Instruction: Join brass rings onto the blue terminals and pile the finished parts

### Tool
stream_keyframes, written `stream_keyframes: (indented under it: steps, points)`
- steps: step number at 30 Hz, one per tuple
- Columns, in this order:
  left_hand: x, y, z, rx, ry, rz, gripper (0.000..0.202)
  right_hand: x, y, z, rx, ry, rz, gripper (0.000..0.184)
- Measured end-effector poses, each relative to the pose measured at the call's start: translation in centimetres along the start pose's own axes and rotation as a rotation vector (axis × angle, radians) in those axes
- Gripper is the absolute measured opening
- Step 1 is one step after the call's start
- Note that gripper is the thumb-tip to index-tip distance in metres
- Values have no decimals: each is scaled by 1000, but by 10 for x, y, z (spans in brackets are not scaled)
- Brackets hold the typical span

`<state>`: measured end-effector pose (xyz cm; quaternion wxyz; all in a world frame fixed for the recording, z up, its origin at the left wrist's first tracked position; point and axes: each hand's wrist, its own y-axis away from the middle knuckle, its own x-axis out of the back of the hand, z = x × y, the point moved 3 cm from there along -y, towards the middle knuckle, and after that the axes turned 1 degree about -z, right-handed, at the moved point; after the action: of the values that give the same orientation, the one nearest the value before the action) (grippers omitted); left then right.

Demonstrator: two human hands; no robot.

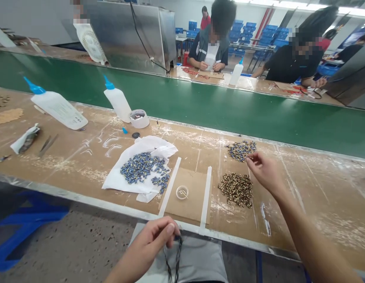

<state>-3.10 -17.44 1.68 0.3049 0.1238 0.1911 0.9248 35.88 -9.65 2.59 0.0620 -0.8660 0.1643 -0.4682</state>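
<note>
My left hand (155, 238) is closed on a dark braided cord (177, 257), which hangs in a loop over my lap at the table's front edge. At the right, my right hand (264, 169) has thumb and fingertips pinched together by a pile of small blue and gold pieces (241, 151); whether a piece is between them cannot be made out. Just below that hand lies a heap of small brown and gold pieces (236, 190). A small round clear dish (182, 192) with pale liquid and a thin pale piece sits on a taped cardboard square (190, 210).
White cloth (114, 179) bears many small blue pieces (141, 168). Behind it stand a tape roll (139, 119) and a blue-tipped bottle (118, 104); another bottle (60, 110) leans leftward. Tweezers (48, 145) lie far left. A green belt (200, 108) separates co-workers opposite.
</note>
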Motion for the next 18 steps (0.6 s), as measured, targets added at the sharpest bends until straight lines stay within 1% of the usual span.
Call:
stream_keyframes:
  steps: [2, 4, 6, 8, 9, 11, 13, 14, 15, 16, 17, 18]
  points:
    - [20, 5, -1, -33, -131, 169, 43, -13, -35, 17, -14, 24, 15, 22]
    - [42, 8, -1, -56, -270, 311, 40, -24, -56, 26, -16, 33, 20, 22]
    - [62, 10, 0, -86, -404, 410, 35, -27, -60, 29, -18, 23, 39, 26]
    - [79, 8, 2, -141, -498, 462, 30, -22, -49, 29, -36, 9, 87, 32]
    - [86, 6, 4, -171, -533, 474, 28, -17, -37, 28, -57, 4, 116, 35]
    - [96, -2, 7, -225, -600, 480, 24, -8, -3, 25, -130, -20, 164, 36]
    - [100, -13, 9, -283, -662, 446, 21, -4, 43, 19, -200, -46, 177, 30]
    - [100, -18, 11, -314, -691, 415, 19, -5, 68, 16, -277, -81, 180, 26]
    - [99, -24, 12, -344, -717, 385, 18, -7, 94, 14, -361, -124, 224, 22]
    - [97, -30, 12, -368, -738, 357, 16, -8, 120, 12, -439, -206, 376, 23]
    - [94, -34, 12, -385, -757, 337, 13, -10, 144, 11, -495, -286, 504, 28]
    - [91, -38, 11, -395, -775, 327, 10, -13, 164, 10, -524, -330, 626, 31]
